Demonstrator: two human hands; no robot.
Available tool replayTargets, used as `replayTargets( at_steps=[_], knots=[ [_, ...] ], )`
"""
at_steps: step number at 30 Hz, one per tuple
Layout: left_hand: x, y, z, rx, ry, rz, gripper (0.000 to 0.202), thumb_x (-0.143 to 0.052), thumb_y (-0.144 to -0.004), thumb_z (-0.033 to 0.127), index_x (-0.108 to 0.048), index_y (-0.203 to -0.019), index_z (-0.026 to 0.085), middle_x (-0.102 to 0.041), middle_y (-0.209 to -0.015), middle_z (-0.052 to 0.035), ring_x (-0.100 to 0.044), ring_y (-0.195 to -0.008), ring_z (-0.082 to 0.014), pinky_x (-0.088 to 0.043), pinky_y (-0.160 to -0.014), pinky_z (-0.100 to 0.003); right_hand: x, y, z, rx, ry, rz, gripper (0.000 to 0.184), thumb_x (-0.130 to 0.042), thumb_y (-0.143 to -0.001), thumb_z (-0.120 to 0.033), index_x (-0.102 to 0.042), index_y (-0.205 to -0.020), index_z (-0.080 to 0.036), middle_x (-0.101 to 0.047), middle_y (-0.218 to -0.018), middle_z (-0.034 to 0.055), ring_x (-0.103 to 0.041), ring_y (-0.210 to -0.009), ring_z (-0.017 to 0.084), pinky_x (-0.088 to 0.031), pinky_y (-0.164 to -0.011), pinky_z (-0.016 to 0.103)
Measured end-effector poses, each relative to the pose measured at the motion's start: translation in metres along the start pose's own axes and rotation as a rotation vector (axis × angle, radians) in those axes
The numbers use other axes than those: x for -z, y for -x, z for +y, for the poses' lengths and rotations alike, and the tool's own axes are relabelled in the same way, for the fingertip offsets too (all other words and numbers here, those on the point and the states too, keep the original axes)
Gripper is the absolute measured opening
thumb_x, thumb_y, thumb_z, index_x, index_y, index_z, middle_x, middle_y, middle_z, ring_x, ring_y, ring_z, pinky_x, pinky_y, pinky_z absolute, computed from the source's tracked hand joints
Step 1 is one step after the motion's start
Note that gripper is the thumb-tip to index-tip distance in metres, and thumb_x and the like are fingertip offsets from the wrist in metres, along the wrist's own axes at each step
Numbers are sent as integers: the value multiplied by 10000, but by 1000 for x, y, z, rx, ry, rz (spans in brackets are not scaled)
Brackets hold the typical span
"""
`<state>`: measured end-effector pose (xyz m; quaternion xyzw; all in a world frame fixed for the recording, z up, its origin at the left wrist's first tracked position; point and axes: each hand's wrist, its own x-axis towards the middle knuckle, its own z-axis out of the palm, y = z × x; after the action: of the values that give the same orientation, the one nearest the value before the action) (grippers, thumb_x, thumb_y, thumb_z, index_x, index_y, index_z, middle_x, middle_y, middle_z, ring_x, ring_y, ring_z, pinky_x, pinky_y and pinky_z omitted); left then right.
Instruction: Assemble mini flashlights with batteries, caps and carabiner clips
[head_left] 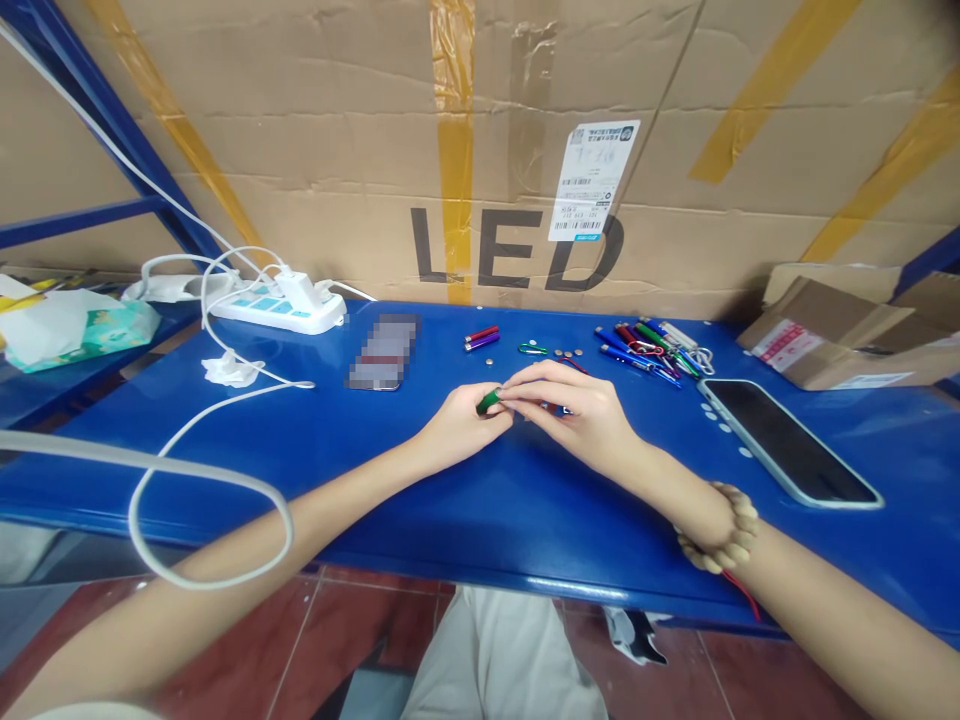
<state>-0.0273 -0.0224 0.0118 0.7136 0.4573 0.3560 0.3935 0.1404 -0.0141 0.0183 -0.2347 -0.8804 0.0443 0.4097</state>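
My left hand [466, 425] is closed round a short green metal tube [488, 401], which looks like the body of a mini flashlight. At the tube's right end, the fingertips of my right hand [581, 408] are pinched together; whatever they hold is too small or hidden to make out. Beyond my hands lie a red tube [482, 333] and a purple tube [481, 343], side by side. A green carabiner clip [533, 349] rests near several small button cells [568, 354]. Part of some small items under my right hand is covered.
A pile of coloured mini flashlights with clips [651, 350] lies at the back right. Nearby are a light-cased phone [791, 440] and an open cardboard box [840, 330]. At left are another phone [384, 352], a power strip [277, 308] and a looping white cable [180, 425].
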Motion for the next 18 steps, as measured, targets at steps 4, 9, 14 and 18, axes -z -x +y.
replayTargets(
  at_steps=[4,9,14,18],
  knots=[
    [0,0,0,2,5,14,191,-469,-691,131,-334,-565,178,-322,-552,67,-303,-552,-77,-262,-541,-220,4,-2,2,-109,-12,-61,146,-583,-859,-280,-676,-945,-208,-649,-1051,39,-622,-697,83,-474,-520,180],
    [1,1,3,2,2,47,285,-498,-710,148,-255,-567,189,-276,-556,71,-264,-561,-76,-257,-564,-221,13,-3,24,-318,191,-55,248,-553,-864,-354,-638,-1043,-205,-646,-1024,39,-619,-737,117,-477,-601,225],
    [1,1,4,32,-3,48,289,-498,-722,156,-254,-569,186,-281,-564,72,-268,-564,-75,-262,-575,-217,9,7,56,-328,510,-318,350,-408,-930,-341,-630,-1169,-212,-580,-1213,107,-526,-1068,270,-399,-834,405],
    [1,2,3,24,4,45,284,-498,-721,154,-258,-572,186,-278,-569,73,-268,-570,-76,-261,-581,-218,5,10,66,-358,528,-360,350,-386,-938,-342,-672,-1112,-238,-573,-1233,105,-496,-1096,281,-368,-828,419]
  ],
)
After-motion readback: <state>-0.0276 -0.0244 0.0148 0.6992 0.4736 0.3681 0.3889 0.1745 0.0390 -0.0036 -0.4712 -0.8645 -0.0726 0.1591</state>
